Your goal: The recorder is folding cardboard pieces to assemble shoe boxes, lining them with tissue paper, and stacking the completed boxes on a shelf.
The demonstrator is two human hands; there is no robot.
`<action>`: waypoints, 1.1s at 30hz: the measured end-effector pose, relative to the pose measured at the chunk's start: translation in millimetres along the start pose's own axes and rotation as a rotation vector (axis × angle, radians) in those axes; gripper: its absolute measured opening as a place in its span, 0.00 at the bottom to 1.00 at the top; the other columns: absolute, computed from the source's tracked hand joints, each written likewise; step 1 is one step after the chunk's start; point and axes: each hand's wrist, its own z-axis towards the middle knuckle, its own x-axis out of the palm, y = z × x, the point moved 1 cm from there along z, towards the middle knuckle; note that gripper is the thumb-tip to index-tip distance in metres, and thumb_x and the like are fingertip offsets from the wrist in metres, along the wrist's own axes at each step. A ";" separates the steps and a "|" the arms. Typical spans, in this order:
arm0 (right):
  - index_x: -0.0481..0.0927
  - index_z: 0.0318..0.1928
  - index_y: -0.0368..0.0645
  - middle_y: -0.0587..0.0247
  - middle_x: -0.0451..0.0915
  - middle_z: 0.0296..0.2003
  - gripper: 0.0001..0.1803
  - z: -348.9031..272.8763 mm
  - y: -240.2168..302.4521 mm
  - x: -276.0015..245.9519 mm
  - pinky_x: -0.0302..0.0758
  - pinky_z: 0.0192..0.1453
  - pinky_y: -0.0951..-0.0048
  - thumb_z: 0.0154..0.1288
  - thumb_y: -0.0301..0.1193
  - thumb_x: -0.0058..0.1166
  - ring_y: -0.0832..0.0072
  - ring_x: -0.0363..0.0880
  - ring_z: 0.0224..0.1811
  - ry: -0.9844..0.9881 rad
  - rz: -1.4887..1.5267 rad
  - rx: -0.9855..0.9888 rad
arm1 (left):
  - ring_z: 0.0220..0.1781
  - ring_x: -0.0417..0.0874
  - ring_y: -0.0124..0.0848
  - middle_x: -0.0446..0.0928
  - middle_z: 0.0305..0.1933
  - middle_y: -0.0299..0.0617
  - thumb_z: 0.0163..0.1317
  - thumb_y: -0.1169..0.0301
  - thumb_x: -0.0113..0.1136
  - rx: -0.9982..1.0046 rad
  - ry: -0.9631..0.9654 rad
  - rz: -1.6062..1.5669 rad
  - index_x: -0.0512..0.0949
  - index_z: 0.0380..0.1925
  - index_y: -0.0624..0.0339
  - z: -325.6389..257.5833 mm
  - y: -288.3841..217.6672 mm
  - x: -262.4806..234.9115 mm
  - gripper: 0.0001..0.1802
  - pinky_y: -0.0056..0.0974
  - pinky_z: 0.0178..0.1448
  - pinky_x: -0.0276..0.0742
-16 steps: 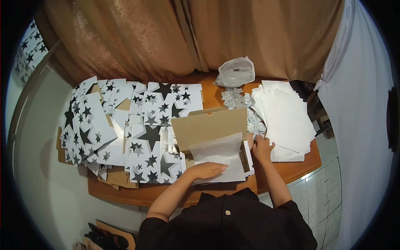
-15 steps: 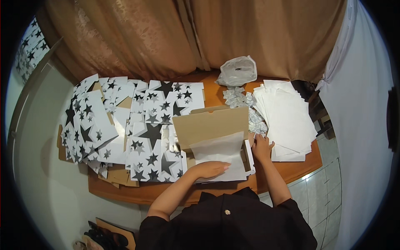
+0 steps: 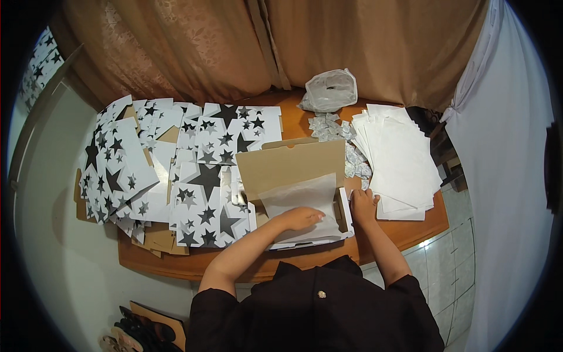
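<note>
An open cardboard box (image 3: 293, 167), brown inside with a raised lid, stands in front of me. A sheet of white paper (image 3: 311, 190) lines it, rising against the lid and lying over the tray. My left hand (image 3: 300, 218) rests on the paper inside the box, its fingers lying loosely across it and holding nothing visible. Just beyond the box's right wall, my right hand (image 3: 365, 205) is at the table with its fingers curled; what they hold, if anything, is hidden. Small clear-and-white sachets (image 3: 356, 163) lie in a loose pile right above that hand.
Flat boxes with black and grey stars (image 3: 205, 193) cover the left of the wooden table (image 3: 281, 271). A stack of white paper sheets (image 3: 404, 164) lies on the right. At the back sits a clear plastic bag (image 3: 331, 91), before a brown curtain (image 3: 352, 47).
My left hand has moved slightly up and its fingers are more bent over the paper. The near edge of the paper now lies inside the box. My right hand's fingers have drawn together.
</note>
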 end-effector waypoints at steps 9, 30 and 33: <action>0.79 0.40 0.48 0.68 0.76 0.36 0.13 -18.0 3.0 -8.1 0.55 0.50 0.53 0.55 0.39 0.57 0.69 0.71 0.46 -0.057 0.078 -0.008 | 0.57 0.73 0.40 0.72 0.58 0.41 0.62 0.67 0.46 0.171 0.068 0.733 0.72 0.55 0.55 18.2 9.1 31.9 0.20 0.46 0.56 0.71; 0.72 0.41 0.42 0.53 0.80 0.37 0.10 -8.0 -25.4 -78.7 0.78 0.44 0.63 0.70 0.34 0.41 0.67 0.81 0.40 0.123 2.126 0.799 | 0.44 0.80 0.38 0.81 0.43 0.48 0.62 0.57 0.56 -0.199 0.162 0.085 0.80 0.44 0.60 -76.9 -50.4 -18.6 0.19 0.38 0.51 0.73; 0.73 0.37 0.43 0.51 0.81 0.35 0.11 -1.4 -12.3 -96.5 0.78 0.42 0.63 0.68 0.35 0.39 0.67 0.81 0.35 0.314 2.334 0.871 | 0.34 0.80 0.31 0.82 0.31 0.44 0.62 0.60 0.57 -0.090 -0.229 -0.109 0.81 0.38 0.60 -84.3 -31.7 -19.5 0.15 0.35 0.41 0.74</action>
